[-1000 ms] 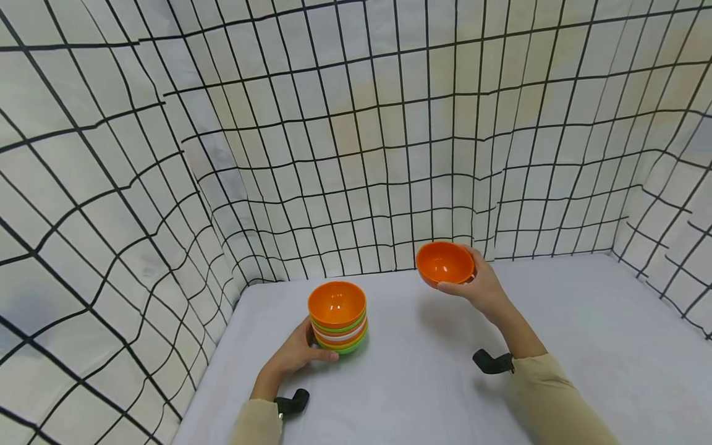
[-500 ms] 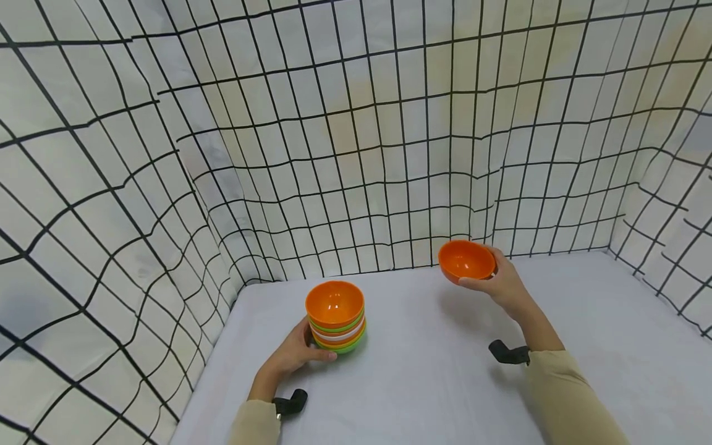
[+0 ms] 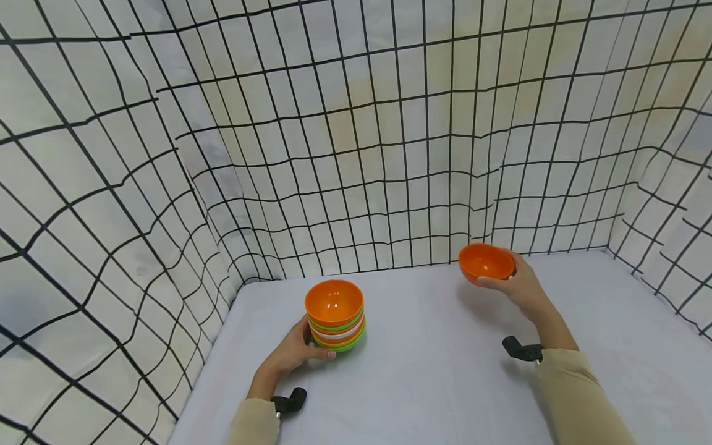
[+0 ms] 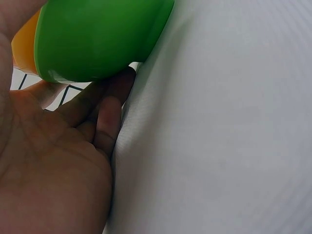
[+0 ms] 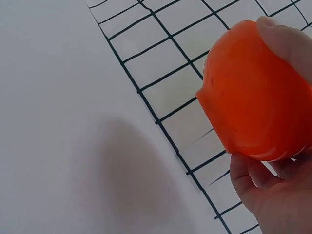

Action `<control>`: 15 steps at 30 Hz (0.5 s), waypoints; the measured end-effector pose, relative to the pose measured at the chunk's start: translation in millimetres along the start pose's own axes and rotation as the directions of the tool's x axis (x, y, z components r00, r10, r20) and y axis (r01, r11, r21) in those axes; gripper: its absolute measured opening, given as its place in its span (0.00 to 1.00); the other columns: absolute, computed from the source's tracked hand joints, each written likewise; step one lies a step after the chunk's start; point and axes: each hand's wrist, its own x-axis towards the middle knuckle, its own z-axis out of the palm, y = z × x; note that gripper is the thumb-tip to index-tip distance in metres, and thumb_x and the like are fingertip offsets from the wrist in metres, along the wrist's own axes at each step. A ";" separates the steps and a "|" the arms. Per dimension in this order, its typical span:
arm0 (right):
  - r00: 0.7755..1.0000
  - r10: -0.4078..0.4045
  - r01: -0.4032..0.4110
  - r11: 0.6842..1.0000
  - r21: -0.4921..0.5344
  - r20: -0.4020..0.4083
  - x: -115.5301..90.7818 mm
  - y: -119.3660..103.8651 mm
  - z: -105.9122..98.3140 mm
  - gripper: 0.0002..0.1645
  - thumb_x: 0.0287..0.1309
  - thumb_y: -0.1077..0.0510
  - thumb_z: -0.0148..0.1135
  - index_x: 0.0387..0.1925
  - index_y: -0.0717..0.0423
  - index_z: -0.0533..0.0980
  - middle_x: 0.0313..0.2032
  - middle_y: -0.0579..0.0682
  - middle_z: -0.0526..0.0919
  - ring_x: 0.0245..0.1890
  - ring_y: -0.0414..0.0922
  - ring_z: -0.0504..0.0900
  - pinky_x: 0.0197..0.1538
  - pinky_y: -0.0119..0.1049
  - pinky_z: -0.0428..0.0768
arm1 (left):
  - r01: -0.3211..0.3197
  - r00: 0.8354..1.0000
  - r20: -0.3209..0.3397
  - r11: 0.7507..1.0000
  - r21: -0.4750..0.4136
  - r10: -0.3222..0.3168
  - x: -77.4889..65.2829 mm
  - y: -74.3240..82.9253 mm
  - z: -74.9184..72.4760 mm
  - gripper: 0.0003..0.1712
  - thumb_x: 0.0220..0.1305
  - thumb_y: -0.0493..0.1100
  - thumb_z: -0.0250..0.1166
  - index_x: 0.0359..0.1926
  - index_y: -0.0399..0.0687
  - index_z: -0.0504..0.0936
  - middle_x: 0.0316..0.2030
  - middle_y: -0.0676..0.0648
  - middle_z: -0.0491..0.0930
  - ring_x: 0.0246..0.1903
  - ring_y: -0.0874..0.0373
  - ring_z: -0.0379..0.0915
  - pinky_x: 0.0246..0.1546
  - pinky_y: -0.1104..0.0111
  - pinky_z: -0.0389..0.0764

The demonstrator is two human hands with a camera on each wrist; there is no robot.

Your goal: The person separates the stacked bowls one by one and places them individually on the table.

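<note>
A stack of nested bowls [image 3: 334,303] stands on the white tabletop, orange on top with green, white and yellow rims below. My left hand [image 3: 292,352] holds the stack low on its left side, thumb in front and fingers behind. In the left wrist view the green bottom bowl [image 4: 97,39] rests against those fingers. To the right, my right hand [image 3: 523,284] grips a single orange bowl [image 3: 485,262] above the table, its opening tilted toward me. The right wrist view shows that orange bowl's outside [image 5: 258,97] between thumb and fingers, with a shadow beneath.
White walls with a black grid [image 3: 361,154] enclose the table at the back and both sides. The white tabletop [image 3: 411,371] stretches between my arms. A black wrist camera [image 3: 290,402] sits on the left wrist, another black wrist camera [image 3: 521,350] on the right.
My right hand has carried the orange bowl to the right, away from the stack, and slightly lower at the end. The left hand stays at the stack.
</note>
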 end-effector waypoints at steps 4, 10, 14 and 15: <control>1.000 0.015 -0.015 1.000 -0.006 -0.011 -0.6 9.1 -7.1 0.65 0.55 0.41 0.76 0.80 0.56 0.46 0.74 0.65 0.61 0.70 0.66 0.62 0.69 0.65 0.71 | 0.000 1.000 0.004 1.000 -0.010 0.000 0.0 0.1 0.6 0.51 0.49 0.38 0.82 0.71 0.52 0.65 0.67 0.46 0.74 0.73 0.45 0.62 0.79 0.42 0.52; 0.999 0.029 -0.030 1.000 -0.009 -0.035 -2.0 20.4 -17.2 0.65 0.56 0.41 0.76 0.80 0.56 0.46 0.74 0.65 0.60 0.70 0.65 0.61 0.69 0.67 0.69 | 0.004 1.000 0.001 1.000 -0.015 -0.004 0.2 0.3 1.1 0.51 0.49 0.38 0.82 0.72 0.52 0.65 0.67 0.46 0.74 0.73 0.45 0.61 0.79 0.42 0.52; 0.998 0.040 -0.041 0.999 -0.010 -0.049 -2.4 25.1 -21.3 0.66 0.56 0.41 0.76 0.80 0.57 0.45 0.74 0.65 0.59 0.71 0.66 0.60 0.71 0.68 0.67 | 0.007 1.000 -0.002 1.000 -0.014 -0.007 0.2 0.7 1.2 0.51 0.49 0.38 0.82 0.71 0.52 0.65 0.67 0.46 0.74 0.72 0.45 0.62 0.79 0.42 0.53; 0.998 0.044 -0.045 0.999 -0.010 -0.052 -2.4 26.4 -22.2 0.66 0.55 0.40 0.76 0.80 0.58 0.45 0.75 0.66 0.59 0.71 0.66 0.60 0.71 0.69 0.66 | 0.008 1.000 -0.003 1.000 -0.013 -0.008 0.2 0.8 1.2 0.51 0.49 0.38 0.82 0.71 0.52 0.65 0.67 0.46 0.75 0.72 0.45 0.63 0.79 0.42 0.53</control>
